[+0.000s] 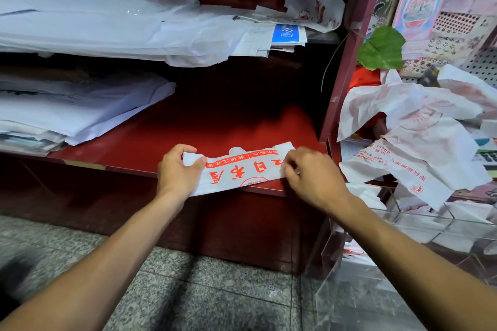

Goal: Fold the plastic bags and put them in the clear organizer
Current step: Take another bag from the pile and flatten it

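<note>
A white plastic bag (236,172) with red printed characters lies folded into a long strip at the front edge of the red shelf (166,140). My left hand (177,169) pinches its left end between thumb and fingers. My right hand (312,174) presses and grips its right end. A heap of loose white bags with red print (419,129) sits to the right. Below that heap stands the clear organizer (419,223), with folded white bags inside its compartments.
Stacks of white paper and plastic sheets (80,105) fill the left of the shelf and the shelf above (121,27). A dark red upright post (347,67) separates the shelf from the right side. A green leaf (382,48) hangs there. Grey stone floor (201,290) lies below.
</note>
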The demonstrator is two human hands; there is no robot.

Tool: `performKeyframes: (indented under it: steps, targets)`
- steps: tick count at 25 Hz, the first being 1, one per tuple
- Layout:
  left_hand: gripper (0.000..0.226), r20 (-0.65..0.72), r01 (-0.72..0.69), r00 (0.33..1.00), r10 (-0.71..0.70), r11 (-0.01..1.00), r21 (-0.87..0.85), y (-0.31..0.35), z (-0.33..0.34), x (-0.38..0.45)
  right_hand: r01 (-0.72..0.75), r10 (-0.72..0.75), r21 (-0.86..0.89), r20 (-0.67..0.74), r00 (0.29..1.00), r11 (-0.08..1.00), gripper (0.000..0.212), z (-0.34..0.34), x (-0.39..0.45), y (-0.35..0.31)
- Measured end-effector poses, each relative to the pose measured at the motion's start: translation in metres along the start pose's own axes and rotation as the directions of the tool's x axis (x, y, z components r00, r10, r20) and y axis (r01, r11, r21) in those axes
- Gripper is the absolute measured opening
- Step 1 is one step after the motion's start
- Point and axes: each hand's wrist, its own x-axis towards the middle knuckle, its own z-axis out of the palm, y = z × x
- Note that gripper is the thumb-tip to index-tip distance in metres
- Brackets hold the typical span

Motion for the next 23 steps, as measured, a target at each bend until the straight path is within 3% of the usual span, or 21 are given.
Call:
performKeyframes:
  steps: [3, 6, 8, 11, 14, 16, 19, 21, 23]
  targets:
    - [0.013, 0.022, 0.054, 0.998, -0.054, 0.999, -0.005, 0.007, -0.002, -0.006, 0.016, -0.001, -0.126, 0.122, 0.993, 0.992, 0.030, 0.007, -0.008, -0.006]
    - [0.020, 0.102, 0.130, 0.987, -0.127, 0.991, -0.026, 0.018, -0.006, -0.013, -0.034, 0.036, -0.129, 0.011, 0.999, 0.991, 0.031, 0.003, -0.012, -0.002]
    - [0.020, 0.157, 0.163, 0.975, -0.156, 0.986, -0.034, 0.023, -0.009, -0.016, 0.046, -0.051, -0.086, -0.055, 0.997, 0.995, 0.036, 0.003, -0.017, -0.005]
    - [0.024, 0.216, 0.197, 0.959, -0.183, 0.979, -0.047, 0.029, -0.010, -0.022, 0.154, -0.155, 0.017, 0.142, 0.978, 0.988, 0.057, 0.007, -0.024, -0.012]
    - [0.028, 0.301, 0.209, 0.936, -0.182, 0.976, -0.062, 0.033, -0.011, -0.026, 0.140, -0.123, -0.049, 0.253, 0.959, 0.989, 0.071, 0.014, -0.017, -0.007]
    - [0.024, 0.345, 0.262, 0.914, -0.212, 0.959, -0.107, 0.036, -0.008, -0.030, 0.087, -0.074, -0.053, 0.213, 0.974, 0.995, 0.078, 0.014, -0.015, -0.007]
    - [0.019, 0.315, 0.370, 0.903, -0.293, 0.903, -0.220, 0.041, 0.000, -0.034, 0.229, -0.221, -0.178, 0.066, 0.973, 0.957, 0.073, 0.021, -0.025, -0.020]
    - [0.019, 0.294, 0.406, 0.901, -0.319, 0.859, -0.311, 0.046, 0.008, -0.037, 0.289, -0.282, -0.120, 0.072, 0.957, 0.950, 0.073, 0.026, -0.029, -0.028]
    - [0.017, 0.302, 0.425, 0.896, -0.327, 0.829, -0.365, 0.050, 0.017, -0.041, 0.203, -0.201, -0.006, 0.133, 0.971, 0.979, 0.077, 0.028, -0.024, -0.030]
